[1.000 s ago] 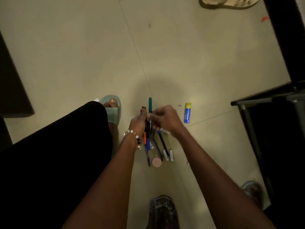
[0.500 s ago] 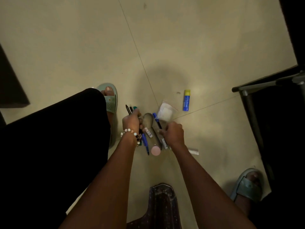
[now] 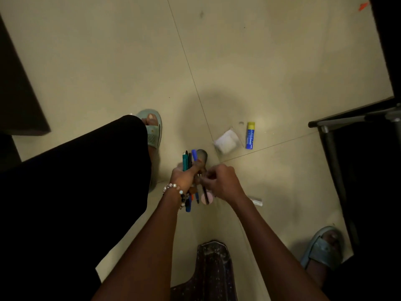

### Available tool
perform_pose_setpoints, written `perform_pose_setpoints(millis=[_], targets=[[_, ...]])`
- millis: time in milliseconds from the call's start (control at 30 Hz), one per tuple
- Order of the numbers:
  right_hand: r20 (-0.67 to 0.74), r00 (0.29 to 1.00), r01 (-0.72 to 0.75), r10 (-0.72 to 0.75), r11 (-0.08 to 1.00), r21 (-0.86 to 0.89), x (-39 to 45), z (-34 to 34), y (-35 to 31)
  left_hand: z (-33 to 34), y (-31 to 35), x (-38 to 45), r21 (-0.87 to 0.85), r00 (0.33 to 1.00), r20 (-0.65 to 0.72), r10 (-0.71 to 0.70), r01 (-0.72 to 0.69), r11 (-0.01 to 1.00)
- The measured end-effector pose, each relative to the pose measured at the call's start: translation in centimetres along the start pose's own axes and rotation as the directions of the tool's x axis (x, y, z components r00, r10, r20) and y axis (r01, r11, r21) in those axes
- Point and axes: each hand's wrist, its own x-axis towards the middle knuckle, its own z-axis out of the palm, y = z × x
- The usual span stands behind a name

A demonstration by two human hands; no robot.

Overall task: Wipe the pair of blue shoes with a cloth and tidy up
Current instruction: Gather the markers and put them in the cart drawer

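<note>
My left hand (image 3: 181, 177), with a bead bracelet at the wrist, grips a bundle of pens and markers (image 3: 189, 161) above the floor. My right hand (image 3: 221, 183) pinches a dark pen (image 3: 205, 195) and holds it against the bundle. A pink round thing (image 3: 204, 197) lies on the floor under the hands. I wear pale blue-green slippers: one (image 3: 153, 132) left of the hands, the other (image 3: 323, 248) at the lower right. No cloth is in either hand.
A small clear bag with something white inside (image 3: 226, 141) and a blue glue stick with a yellow cap (image 3: 250, 135) lie on the tiled floor. A small white item (image 3: 257, 201) lies right of my right wrist. Dark furniture with a metal frame (image 3: 338, 161) stands at the right. A dark patterned object (image 3: 213, 270) sits bottom centre.
My right hand has lifted from the floor with a pen and brought it to the bundle in my left hand. The small clear bag now lies uncovered on the floor.
</note>
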Motion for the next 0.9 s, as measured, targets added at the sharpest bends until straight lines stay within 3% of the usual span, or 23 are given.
perform_pose_setpoints(millis=[67,133,200,300,400,500,667,800,900], targets=[[0.082,0.997,-0.007,-0.005,0.990,0.143,-0.5,0.5,0.0,-0.7,0.1,-0.1,0.041,0.999,-0.036,0.002,0.000,0.999],[-0.003,0.996,-0.090,0.093,0.971,0.221,0.1,1.9,0.5,-1.5,0.1,0.2,0.004,0.989,-0.146,0.017,-0.016,1.000],[-0.095,0.980,-0.174,0.175,0.985,0.020,1.2,4.0,1.1,-2.3,0.2,0.9,-0.128,0.975,-0.224,0.002,-0.031,0.991],[-0.089,0.986,-0.165,0.141,0.901,-0.401,2.1,7.8,0.7,-3.0,-0.3,1.9,-0.274,0.977,-0.197,-0.084,0.027,0.961],[-0.118,0.984,-0.177,0.134,0.828,-0.532,3.0,10.2,0.3,-2.9,-0.5,2.5,-0.374,0.988,-0.107,-0.107,0.060,0.925],[-0.120,0.977,-0.213,0.179,0.887,-0.410,4.1,10.2,0.4,-2.6,0.2,2.6,-0.346,0.991,-0.095,-0.094,0.056,0.937],[0.010,0.974,-0.226,0.227,0.973,-0.057,2.3,5.5,0.1,-2.1,1.7,0.5,-0.256,0.989,-0.139,-0.055,0.018,0.967],[-0.004,0.948,-0.303,0.320,0.902,0.309,-3.3,-1.1,0.2,-0.6,3.7,-5.6,-0.283,0.996,-0.092,0.008,-0.034,0.958],[-0.142,0.936,-0.229,0.321,0.865,0.446,-10.0,-7.0,0.0,1.7,5.8,-12.9,-0.312,0.996,0.023,0.091,-0.079,0.947]])
